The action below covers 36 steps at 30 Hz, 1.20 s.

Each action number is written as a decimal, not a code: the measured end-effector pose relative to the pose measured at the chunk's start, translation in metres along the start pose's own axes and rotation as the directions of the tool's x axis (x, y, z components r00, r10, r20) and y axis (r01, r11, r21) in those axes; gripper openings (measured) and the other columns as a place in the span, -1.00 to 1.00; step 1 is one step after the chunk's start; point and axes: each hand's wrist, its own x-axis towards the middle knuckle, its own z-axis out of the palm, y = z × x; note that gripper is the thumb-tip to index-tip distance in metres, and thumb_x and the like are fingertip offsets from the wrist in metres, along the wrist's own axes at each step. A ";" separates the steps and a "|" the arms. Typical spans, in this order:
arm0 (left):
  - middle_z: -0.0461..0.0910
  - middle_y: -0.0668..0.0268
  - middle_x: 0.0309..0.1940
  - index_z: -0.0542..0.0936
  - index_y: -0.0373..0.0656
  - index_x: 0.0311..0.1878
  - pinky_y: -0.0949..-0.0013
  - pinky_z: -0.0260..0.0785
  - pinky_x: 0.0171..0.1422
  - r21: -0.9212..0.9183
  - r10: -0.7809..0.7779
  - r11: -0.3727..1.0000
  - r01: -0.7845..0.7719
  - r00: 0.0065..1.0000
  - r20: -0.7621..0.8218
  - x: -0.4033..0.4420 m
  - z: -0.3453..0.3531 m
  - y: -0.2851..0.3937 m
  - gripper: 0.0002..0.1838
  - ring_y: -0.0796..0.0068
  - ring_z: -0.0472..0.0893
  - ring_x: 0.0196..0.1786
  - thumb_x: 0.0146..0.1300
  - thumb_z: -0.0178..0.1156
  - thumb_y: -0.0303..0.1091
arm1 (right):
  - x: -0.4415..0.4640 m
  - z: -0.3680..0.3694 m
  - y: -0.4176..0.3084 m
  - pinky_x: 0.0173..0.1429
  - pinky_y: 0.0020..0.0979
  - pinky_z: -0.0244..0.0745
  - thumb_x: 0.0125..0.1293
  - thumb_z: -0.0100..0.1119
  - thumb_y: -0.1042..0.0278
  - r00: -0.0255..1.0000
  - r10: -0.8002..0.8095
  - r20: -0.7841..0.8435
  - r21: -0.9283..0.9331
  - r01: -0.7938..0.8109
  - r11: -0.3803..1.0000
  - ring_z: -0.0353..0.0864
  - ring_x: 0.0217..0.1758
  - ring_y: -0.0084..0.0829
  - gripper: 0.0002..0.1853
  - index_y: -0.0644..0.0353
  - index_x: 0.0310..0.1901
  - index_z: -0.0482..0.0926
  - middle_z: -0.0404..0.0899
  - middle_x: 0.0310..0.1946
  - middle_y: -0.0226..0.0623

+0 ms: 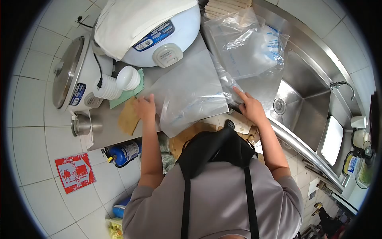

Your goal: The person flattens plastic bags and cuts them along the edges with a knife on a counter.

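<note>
My left hand is at the right edge of a tan cloth on the steel counter, its fingers apart and touching or just above the cloth. Right of it, a large clear plastic bag lies flat and reaches the counter's front edge. My right hand is at the bag's right side, index finger stretched out on a fold of clear plastic and the other fingers partly bent. More clear plastic bags with blue print lie behind it.
A rice cooker under a white cloth stands at the back. Another cooker, stacked white bowls on a green cloth and a metal cup are left. A steel sink is right; a blue extinguisher is below the counter.
</note>
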 end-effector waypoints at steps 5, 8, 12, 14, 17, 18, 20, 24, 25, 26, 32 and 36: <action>0.54 0.16 -0.28 0.51 -0.24 -0.10 0.22 0.36 0.00 -0.273 0.139 0.957 -0.102 0.983 0.123 0.017 0.020 -0.024 -0.67 0.20 0.51 -0.12 0.25 0.17 -0.17 | 0.009 -0.002 -0.009 -0.16 -0.11 0.48 0.21 0.07 0.37 0.994 0.001 -0.107 0.035 0.002 0.999 0.58 -0.25 -0.03 -0.47 -0.24 0.25 0.38 0.55 -0.26 -0.09; 0.54 0.19 -0.37 0.46 -0.24 -0.12 0.34 0.39 -0.15 -0.700 0.126 0.714 0.004 0.983 0.134 0.016 -0.015 -0.010 -0.77 0.28 0.55 -0.31 0.32 0.11 -0.26 | 0.000 -0.011 -0.019 -0.20 -0.13 0.47 0.20 0.10 0.39 0.984 -0.009 -0.176 0.068 0.022 0.997 0.58 -0.29 -0.07 -0.48 -0.22 0.22 0.42 0.55 -0.30 -0.13; 0.56 0.16 -0.36 0.41 -0.23 -0.08 0.35 0.40 -0.18 -0.778 0.078 0.628 0.029 0.992 0.100 0.020 -0.078 0.009 -0.80 0.28 0.58 -0.32 0.37 0.05 -0.30 | -0.024 -0.020 -0.035 -0.27 -0.16 0.47 0.17 0.13 0.43 0.968 0.021 -0.250 0.088 0.001 0.996 0.58 -0.37 -0.09 -0.47 -0.21 0.21 0.44 0.54 -0.36 -0.16; 0.56 0.15 -0.35 0.39 -0.24 -0.06 0.32 0.41 -0.14 -0.752 0.138 0.649 -0.115 0.990 -0.032 0.034 -0.072 0.004 -0.79 0.23 0.60 -0.26 0.38 0.05 -0.30 | -0.035 -0.019 -0.040 -0.29 -0.16 0.47 0.17 0.13 0.44 0.961 0.034 -0.273 0.092 -0.009 0.996 0.57 -0.39 -0.09 -0.46 -0.21 0.21 0.44 0.53 -0.37 -0.17; 0.57 0.10 -0.29 0.38 -0.25 -0.03 0.26 0.43 -0.08 -0.663 0.285 0.689 -0.293 0.950 -0.124 0.053 -0.040 -0.011 -0.75 0.14 0.61 -0.19 0.37 0.07 -0.29 | -0.048 -0.001 -0.047 -0.29 -0.13 0.47 0.17 0.13 0.46 0.969 0.028 -0.245 0.103 -0.003 0.995 0.58 -0.41 -0.07 -0.44 -0.18 0.25 0.40 0.55 -0.36 -0.13; 0.57 0.08 -0.23 0.38 -0.25 0.00 0.24 0.43 -0.06 -0.617 0.322 0.730 -0.292 0.944 -0.066 0.055 -0.034 -0.013 -0.73 0.11 0.61 -0.16 0.36 0.08 -0.29 | -0.051 0.006 -0.051 -0.29 -0.10 0.47 0.17 0.12 0.45 0.978 0.044 -0.206 0.103 -0.023 0.994 0.58 -0.40 -0.04 -0.41 -0.17 0.28 0.35 0.56 -0.34 -0.08; 0.54 0.06 -0.10 0.36 -0.26 0.08 0.18 0.41 0.02 -0.518 0.348 0.812 -0.267 0.935 0.064 0.058 -0.024 -0.023 -0.66 0.07 0.58 -0.06 0.33 0.10 -0.29 | -0.053 0.022 -0.053 -0.28 -0.01 0.46 0.19 0.11 0.43 0.985 0.049 -0.163 0.078 -0.037 0.996 0.57 -0.37 0.07 -0.32 -0.04 0.36 0.16 0.57 -0.34 0.08; 0.44 0.04 0.11 0.30 -0.31 0.23 0.08 0.25 0.22 -0.173 0.370 0.920 -0.352 0.925 0.083 0.054 -0.038 -0.009 -0.49 0.05 0.43 0.17 0.28 0.13 -0.29 | -0.057 0.035 -0.062 -0.28 0.05 0.42 0.21 0.11 0.39 0.983 0.178 -0.044 0.199 -0.166 0.966 0.56 -0.37 0.14 -0.39 0.17 0.26 0.09 0.55 -0.47 0.11; 0.42 0.03 0.14 0.29 -0.33 0.25 0.06 0.21 0.27 -0.053 0.402 0.915 -0.400 0.915 0.027 0.045 -0.050 0.000 -0.46 0.05 0.38 0.22 0.27 0.13 -0.28 | -0.058 0.038 -0.061 -0.28 0.04 0.42 0.21 0.11 0.39 0.981 0.186 -0.060 0.221 -0.169 0.961 0.56 -0.37 0.14 -0.42 0.18 0.23 0.11 0.55 -0.48 0.11; 0.42 -0.01 0.13 0.29 -0.36 0.25 0.04 0.15 0.31 -0.125 0.491 0.864 -0.487 0.871 -0.002 0.028 -0.057 0.018 -0.47 0.03 0.34 0.25 0.28 0.11 -0.30 | -0.058 0.042 -0.057 -0.28 0.04 0.42 0.21 0.11 0.39 0.978 0.193 -0.075 0.240 -0.170 0.956 0.56 -0.37 0.14 -0.44 0.19 0.21 0.12 0.55 -0.49 0.11; 0.12 -0.13 0.37 0.17 -0.49 0.32 -0.02 -0.26 0.52 -0.530 0.779 0.574 -0.624 0.617 0.117 -0.110 -0.039 0.168 -0.34 0.03 0.03 0.47 0.32 0.00 -0.15 | -0.058 0.052 -0.052 -0.31 -0.03 0.39 0.23 0.13 0.43 0.973 0.215 -0.082 0.240 -0.190 0.952 0.55 -0.38 0.10 -0.51 0.22 0.13 0.14 0.52 -0.48 0.04; -0.02 -0.10 0.43 0.10 -0.49 0.35 0.03 -0.34 0.54 -0.385 0.741 0.654 -0.651 0.653 0.156 -0.123 0.008 0.179 -0.23 0.07 -0.08 0.51 0.34 -0.08 0.02 | -0.066 0.047 -0.045 -0.24 0.00 0.47 0.25 0.06 0.40 0.965 0.230 -0.126 0.198 -0.203 0.959 0.58 -0.32 0.12 -0.58 0.19 0.11 0.20 0.58 -0.31 0.12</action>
